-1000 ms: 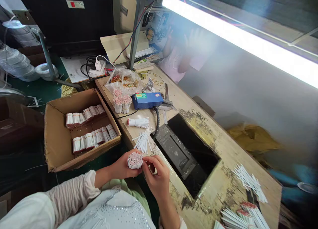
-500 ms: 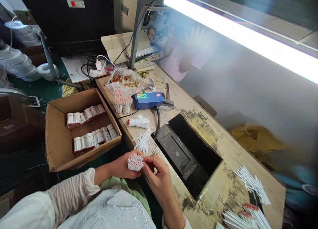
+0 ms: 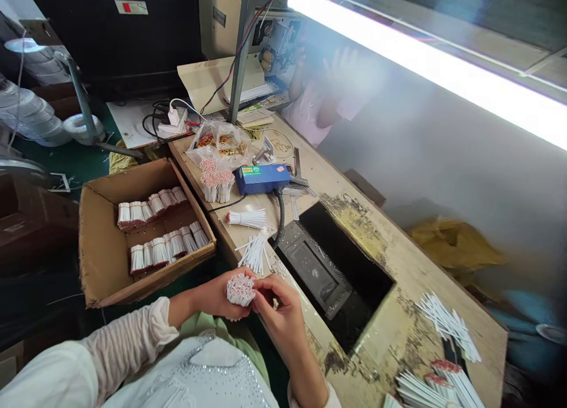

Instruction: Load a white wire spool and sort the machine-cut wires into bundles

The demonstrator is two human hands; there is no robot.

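Note:
My left hand (image 3: pixel 221 296) is wrapped around a bundle of short white wires (image 3: pixel 240 290), their pinkish cut ends facing up toward me. At the right edge of that bundle, the thumb and forefinger of my right hand (image 3: pixel 280 307) are pinched together; whatever is between the fingertips is too small to make out. Just beyond my hands, loose white wires (image 3: pixel 254 253) lie fanned out on the workbench (image 3: pixel 401 313). A tied bundle (image 3: pixel 246 218) lies behind them on its side.
To the left, a cardboard box (image 3: pixel 100 237) holds two rows of tied bundles. A blue device (image 3: pixel 262 178), upright bundles (image 3: pixel 216 180) and a plastic bag (image 3: pixel 217 145) stand farther back. A dark rectangular opening (image 3: pixel 363 284) cuts into the bench. More wires (image 3: pixel 447 325) lie at right.
Both hands stay on the bundle in nearly the same pose. The whole view has shifted very slightly; nothing else has visibly moved.

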